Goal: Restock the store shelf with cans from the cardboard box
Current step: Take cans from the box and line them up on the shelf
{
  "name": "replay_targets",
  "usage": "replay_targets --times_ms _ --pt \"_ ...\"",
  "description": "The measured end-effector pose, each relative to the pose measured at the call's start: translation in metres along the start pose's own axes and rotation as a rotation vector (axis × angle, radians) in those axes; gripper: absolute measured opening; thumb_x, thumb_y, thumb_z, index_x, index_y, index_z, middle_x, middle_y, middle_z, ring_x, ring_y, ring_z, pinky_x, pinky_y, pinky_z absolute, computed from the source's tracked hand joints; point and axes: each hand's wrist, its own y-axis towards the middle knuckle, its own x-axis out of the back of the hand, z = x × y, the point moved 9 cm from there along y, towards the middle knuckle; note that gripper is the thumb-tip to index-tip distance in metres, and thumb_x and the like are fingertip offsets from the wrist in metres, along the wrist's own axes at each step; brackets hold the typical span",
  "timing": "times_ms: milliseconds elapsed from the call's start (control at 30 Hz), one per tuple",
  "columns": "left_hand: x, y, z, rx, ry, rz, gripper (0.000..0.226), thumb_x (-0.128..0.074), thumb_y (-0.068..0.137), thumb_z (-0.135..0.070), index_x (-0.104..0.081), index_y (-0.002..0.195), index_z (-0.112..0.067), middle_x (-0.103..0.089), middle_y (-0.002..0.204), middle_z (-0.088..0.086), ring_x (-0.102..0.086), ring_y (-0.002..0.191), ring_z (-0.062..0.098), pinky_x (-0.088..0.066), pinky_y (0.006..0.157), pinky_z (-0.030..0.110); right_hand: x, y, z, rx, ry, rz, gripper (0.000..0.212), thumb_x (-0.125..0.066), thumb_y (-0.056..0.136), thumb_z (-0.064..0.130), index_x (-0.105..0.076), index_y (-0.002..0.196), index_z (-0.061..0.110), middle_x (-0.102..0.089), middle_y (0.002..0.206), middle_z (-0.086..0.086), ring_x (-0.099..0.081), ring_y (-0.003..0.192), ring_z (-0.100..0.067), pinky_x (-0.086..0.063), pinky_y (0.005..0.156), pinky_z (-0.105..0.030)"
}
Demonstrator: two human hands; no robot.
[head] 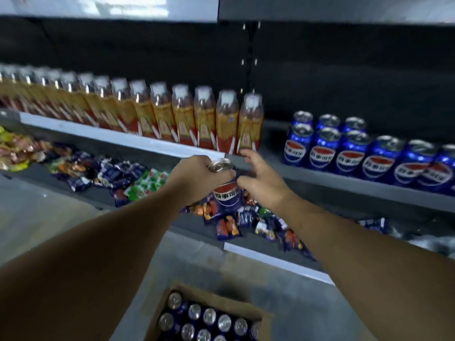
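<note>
Row of orange-labelled plastic bottles (157,114) on the shelf at left. Left hand (197,178) grips the top of a blue metal cola can (226,193), held in the air above the open brown cardboard box (216,299). Right hand (258,178) is just beside it, fingers spread loose and thumb at the can's side, with stocked blue cans (369,153) on the grey metal shelf (344,184) at right.

Bare gap on the shelf just beyond the grips

Past the left grip (197,175) and right grip (261,179), which meet at a can (225,193), the shelf (273,153) lies bare between the bottles (226,121) beyond to the left and the blue cans (349,151) off to the right. Dark open room rises above that gap to the upper shelf (320,11). Snack packets (138,178) crowd the lower shelf (189,227) beneath both grips.
</note>
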Motion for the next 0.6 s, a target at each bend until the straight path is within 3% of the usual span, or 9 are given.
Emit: replay_targets --times_ms 133,300,467,600 --pt "0.060 0.017 -0.067 -0.093 -0.078 -0.064 0.043 -0.066 0.080 -0.060 -0.066 0.070 -0.018 -0.067 0.065 0.000 -0.065 0.065 0.016 -0.047 0.056 0.030 0.047 0.001 0.062 0.092 0.025 -0.035 0.067 -0.076 0.079 0.023 -0.042 0.134 0.040 -0.054 0.136 0.005 -0.057 0.115 -0.010 -0.047 0.091 -0.021" --pt "0.092 0.033 -0.144 -0.161 -0.051 -0.103 0.043 -0.062 0.079 -0.063 -0.069 0.074 -0.021 -0.069 0.068 -0.003 -0.066 0.069 0.014 -0.052 0.062 0.035 0.106 0.000 0.109 0.179 -0.025 -0.136 0.068 -0.085 0.071 0.042 -0.048 0.128 0.032 -0.065 0.114 0.010 -0.064 0.102 -0.009 -0.054 0.092 -0.035" --pt "0.067 0.046 -0.198 -0.188 -0.085 -0.039 0.044 -0.058 0.084 -0.064 -0.069 0.083 -0.021 -0.070 0.077 -0.001 -0.066 0.074 0.016 -0.052 0.067 0.035 0.166 -0.006 0.097 0.156 -0.022 -0.252 0.059 -0.083 0.075 0.033 -0.048 0.122 0.028 -0.065 0.107 0.009 -0.064 0.095 -0.009 -0.052 0.075 -0.022" --pt "0.031 0.061 -0.235 -0.197 -0.132 -0.047 0.052 -0.042 0.090 -0.070 -0.068 0.091 -0.025 -0.070 0.082 -0.003 -0.065 0.078 0.015 -0.050 0.070 0.034 0.215 -0.003 0.067 0.105 0.011 -0.327 0.061 -0.084 0.074 0.034 -0.048 0.123 0.026 -0.064 0.106 0.009 -0.064 0.096 -0.011 -0.053 0.081 -0.027"
